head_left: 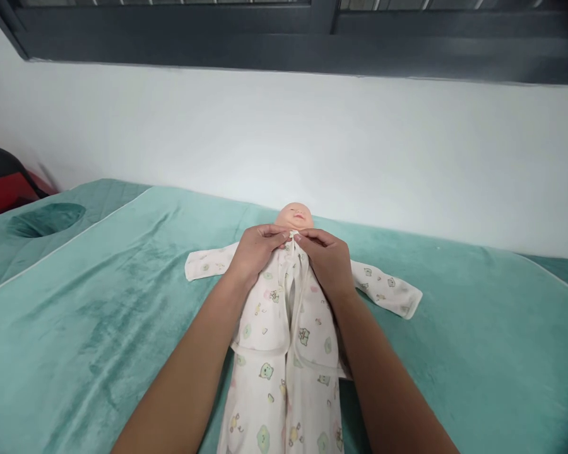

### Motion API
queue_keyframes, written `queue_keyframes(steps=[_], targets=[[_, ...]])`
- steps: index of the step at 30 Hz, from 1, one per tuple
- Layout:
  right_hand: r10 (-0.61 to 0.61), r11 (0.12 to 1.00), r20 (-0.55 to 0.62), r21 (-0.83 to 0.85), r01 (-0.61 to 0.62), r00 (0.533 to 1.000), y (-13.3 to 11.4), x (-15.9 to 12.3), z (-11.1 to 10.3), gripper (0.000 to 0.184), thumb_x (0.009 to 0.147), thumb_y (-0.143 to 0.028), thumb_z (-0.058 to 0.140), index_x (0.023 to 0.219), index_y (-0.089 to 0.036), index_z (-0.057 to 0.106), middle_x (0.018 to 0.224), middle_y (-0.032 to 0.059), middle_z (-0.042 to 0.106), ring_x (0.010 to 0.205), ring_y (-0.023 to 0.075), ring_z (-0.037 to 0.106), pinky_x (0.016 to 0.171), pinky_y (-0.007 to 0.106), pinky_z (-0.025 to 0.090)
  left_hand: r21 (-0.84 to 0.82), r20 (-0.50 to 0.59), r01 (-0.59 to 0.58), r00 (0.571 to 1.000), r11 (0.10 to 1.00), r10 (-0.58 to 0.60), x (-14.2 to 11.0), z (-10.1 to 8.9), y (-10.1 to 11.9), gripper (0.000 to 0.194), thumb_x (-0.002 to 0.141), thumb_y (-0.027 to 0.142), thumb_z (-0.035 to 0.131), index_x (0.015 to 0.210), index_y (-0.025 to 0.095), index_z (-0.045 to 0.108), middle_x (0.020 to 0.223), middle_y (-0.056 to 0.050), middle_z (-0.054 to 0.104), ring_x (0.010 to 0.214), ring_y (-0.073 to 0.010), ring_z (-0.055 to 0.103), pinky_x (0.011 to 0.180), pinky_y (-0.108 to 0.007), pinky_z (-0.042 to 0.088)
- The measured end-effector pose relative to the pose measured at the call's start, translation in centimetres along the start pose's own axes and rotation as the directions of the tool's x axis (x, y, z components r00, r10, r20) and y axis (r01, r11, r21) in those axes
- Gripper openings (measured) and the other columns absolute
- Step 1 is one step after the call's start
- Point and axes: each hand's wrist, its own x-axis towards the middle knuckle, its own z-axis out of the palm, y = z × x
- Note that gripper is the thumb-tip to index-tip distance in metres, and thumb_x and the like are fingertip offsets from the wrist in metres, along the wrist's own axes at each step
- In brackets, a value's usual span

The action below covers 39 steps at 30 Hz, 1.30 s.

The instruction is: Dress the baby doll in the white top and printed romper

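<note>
A baby doll (pixel 295 215) lies on its back, its head toward the wall. Over its body is a white baby outfit (pixel 265 315) printed with small green and yellow animals, its sleeves spread to both sides and its front parted down the middle. My left hand (pixel 260 249) pinches the left edge of the collar just below the doll's chin. Facing it, my right hand (pixel 326 255) pinches the right edge of the collar. The fingertips of both hands nearly meet there. The lower legs of the outfit run out of view at the bottom.
A teal plush cover (pixel 123 302) lies over the bed, with a face hole (pixel 47 219) at the far left. Behind stands a white wall (pixel 284 139) under a dark window frame (pixel 170 38). A red and black object (pixel 4 183) is at the left edge.
</note>
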Motion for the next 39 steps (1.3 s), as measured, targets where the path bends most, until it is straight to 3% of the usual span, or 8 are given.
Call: queue_keyframes(steps=[5, 9, 13, 18, 27, 31, 36, 39], targets=[[-0.023, 1.0, 0.03, -0.005, 0.024, 0.999, -0.1, 0.1, 0.3, 0.02, 0.075, -0.036, 0.068, 0.085, -0.02, 0.074, 0.09, 0.002, 0.072, 0.086, 0.0174, 0.064, 0.08, 0.029, 0.048, -0.059, -0.003, -0.026, 1.0, 0.998, 0.026, 0.1, 0.1, -0.5, 0.015, 0.068, 0.025, 0.074, 0.074, 0.014, 0.067, 0.068, 0.0, 0.061, 0.067, -0.0109, 0.056, 0.067, -0.023, 0.042], [-0.175, 0.976, 0.048, -0.12, 0.179, 0.983, -0.1, 0.0, 0.6, 0.014, 0.079, -0.031, 0.065, 0.083, -0.021, 0.073, 0.096, 0.0019, 0.068, 0.084, 0.0148, 0.062, 0.078, 0.028, 0.047, -0.059, 0.02, -0.001, 1.0, 0.998, 0.003, 0.0, -0.2, -0.4, 0.016, 0.072, 0.029, 0.071, 0.074, 0.014, 0.066, 0.07, -0.001, 0.062, 0.068, -0.0112, 0.057, 0.069, -0.023, 0.042], [-0.3, 0.889, 0.135, -0.319, 0.328, 0.944, -0.3, -0.3, 0.6, 0.017, 0.086, -0.025, 0.057, 0.085, -0.024, 0.074, 0.092, 0.0015, 0.062, 0.08, 0.0133, 0.059, 0.074, 0.028, 0.045, -0.022, 0.044, -0.001, 0.999, 1.0, 0.002, -0.1, -0.4, -0.1, 0.024, 0.076, 0.038, 0.069, 0.075, 0.014, 0.067, 0.072, -0.003, 0.064, 0.07, -0.013, 0.058, 0.069, -0.025, 0.043], [-0.339, 0.792, 0.257, -0.442, 0.422, 0.905, -0.9, -1.0, 0.3, 0.022, 0.09, -0.026, 0.053, 0.081, -0.026, 0.073, 0.093, 0.0016, 0.057, 0.077, 0.0129, 0.055, 0.071, 0.029, 0.042, -0.048, 0.043, 0.019, 0.999, 0.999, -0.017, -0.1, -0.3, 0.0, 0.019, 0.074, 0.032, 0.071, 0.078, 0.014, 0.067, 0.075, -0.004, 0.066, 0.072, -0.0151, 0.061, 0.07, -0.026, 0.045], [-0.197, 0.948, 0.211, -0.209, 0.241, 0.957, 0.4, -1.2, -0.2, 0.02, 0.088, -0.035, 0.057, 0.083, -0.024, 0.073, 0.103, 0.0027, 0.058, 0.094, 0.0164, 0.059, 0.081, 0.029, 0.044, -0.151, 0.052, 0.044, 0.998, 0.988, -0.036, 0.1, -0.4, -0.5, 0.028, 0.068, 0.025, 0.075, 0.093, 0.016, 0.069, 0.067, 0.0, 0.063, 0.064, -0.0123, 0.058, 0.064, -0.025, 0.044], [-0.207, 0.963, 0.175, -0.14, 0.232, 0.963, 0.7, -1.9, -0.5, 0.017, 0.087, -0.032, 0.057, 0.092, -0.024, 0.071, 0.105, 0.0029, 0.06, 0.097, 0.0167, 0.058, 0.085, 0.029, 0.045, -0.09, 0.052, 0.011, 0.999, 0.996, -0.006, -0.1, -0.3, -0.5, 0.028, 0.068, 0.025, 0.075, 0.093, 0.016, 0.069, 0.082, -0.003, 0.068, 0.076, -0.0152, 0.062, 0.071, -0.027, 0.046], [-0.16, 0.975, 0.105, -0.14, 0.174, 0.981, 1.2, -2.5, -0.9, 0.019, 0.086, -0.032, 0.058, 0.103, -0.025, 0.065, 0.103, 0.0018, 0.062, 0.086, 0.0146, 0.057, 0.078, 0.029, 0.048, -0.021, 0.033, -0.047, 0.998, 0.999, 0.048, -0.1, -0.1, -0.7, 0.023, 0.071, 0.027, 0.073, 0.091, 0.016, 0.07, 0.087, -0.004, 0.068, 0.083, -0.0154, 0.062, 0.077, -0.026, 0.045], [-0.211, 0.958, 0.122, -0.169, 0.23, 0.97, 1.6, -2.4, -0.9, 0.021, 0.087, -0.031, 0.058, 0.106, -0.027, 0.065, 0.114, 0.002, 0.061, 0.101, 0.0173, 0.056, 0.086, 0.032, 0.047, 0.073, 0.018, -0.082, 0.997, 0.994, 0.081, 0.0, 0.0, -0.7, 0.023, 0.076, 0.037, 0.069, 0.088, 0.017, 0.07, 0.085, -0.004, 0.069, 0.08, -0.0154, 0.061, 0.074, -0.027, 0.046]])
